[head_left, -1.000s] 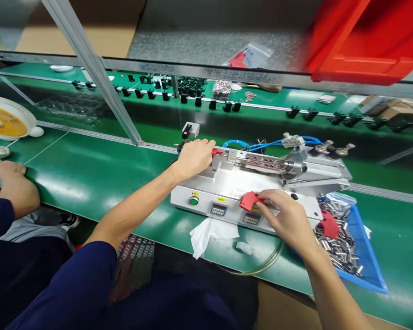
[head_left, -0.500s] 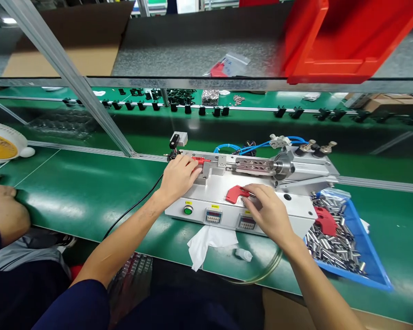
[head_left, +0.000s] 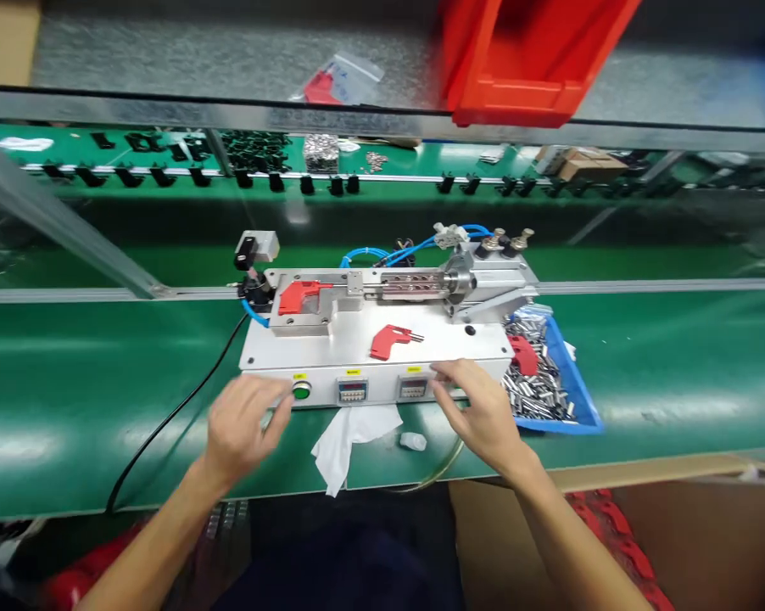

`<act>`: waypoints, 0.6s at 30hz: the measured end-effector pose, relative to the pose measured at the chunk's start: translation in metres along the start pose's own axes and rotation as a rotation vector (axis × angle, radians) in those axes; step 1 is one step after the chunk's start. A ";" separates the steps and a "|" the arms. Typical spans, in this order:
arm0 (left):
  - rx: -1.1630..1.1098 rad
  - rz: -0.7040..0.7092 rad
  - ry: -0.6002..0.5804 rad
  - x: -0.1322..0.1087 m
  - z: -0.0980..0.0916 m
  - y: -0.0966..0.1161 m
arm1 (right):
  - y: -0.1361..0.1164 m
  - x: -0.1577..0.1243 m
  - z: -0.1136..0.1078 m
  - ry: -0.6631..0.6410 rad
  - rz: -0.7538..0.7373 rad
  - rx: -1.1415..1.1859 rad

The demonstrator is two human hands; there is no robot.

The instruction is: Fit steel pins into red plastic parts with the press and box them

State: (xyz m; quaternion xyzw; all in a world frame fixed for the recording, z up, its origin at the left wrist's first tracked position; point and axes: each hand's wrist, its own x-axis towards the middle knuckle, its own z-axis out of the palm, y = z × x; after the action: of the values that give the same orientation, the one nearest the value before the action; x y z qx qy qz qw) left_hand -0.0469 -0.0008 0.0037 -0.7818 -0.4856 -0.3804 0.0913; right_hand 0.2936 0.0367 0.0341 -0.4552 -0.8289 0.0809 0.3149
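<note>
My left hand (head_left: pixel 246 424) is at the front left of the white bench machine (head_left: pixel 312 348), its fingertips beside the green button (head_left: pixel 302 391); whether they touch it I cannot tell. Its thumb and fingers are apart, with nothing held. In front of the right counter display (head_left: pixel 413 389), my right hand (head_left: pixel 481 416) is open and empty. One red pistol-shaped plastic part (head_left: pixel 295 297) sits in the metal fixture (head_left: pixel 303 322), in line with the machine's rod. A second red pistol-shaped part (head_left: pixel 386 341), with metal pins at its end, lies on the machine's top plate.
A blue bin (head_left: pixel 577 395) of metal pins stands at the right, with a red part (head_left: pixel 523 356) on them. White tissue (head_left: pixel 344 445) and a small whitish piece (head_left: pixel 413 441) lie in front. Overhead, a shelf carries a red bin (head_left: pixel 522 102). A black cable (head_left: pixel 172 416) runs left.
My left hand has left the fixture and come down toward the green button. My right hand has released the second red part and drawn back. The view has turned right.
</note>
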 end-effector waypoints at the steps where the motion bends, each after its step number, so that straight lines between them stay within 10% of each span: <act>1: -0.011 -0.040 -0.085 -0.016 0.002 0.004 | 0.001 -0.009 0.001 -0.042 0.036 -0.003; 5: -0.025 -0.243 -0.243 -0.048 0.014 0.011 | 0.007 -0.031 0.011 -0.137 0.132 -0.055; 18: -0.066 -0.618 -0.403 -0.027 0.007 0.004 | 0.038 -0.050 -0.013 -0.028 0.463 0.193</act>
State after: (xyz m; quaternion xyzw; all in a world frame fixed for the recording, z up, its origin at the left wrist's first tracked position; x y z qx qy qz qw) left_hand -0.0459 -0.0174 -0.0186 -0.6599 -0.6945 -0.2439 -0.1506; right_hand 0.3470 0.0166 0.0059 -0.5995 -0.6953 0.2361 0.3184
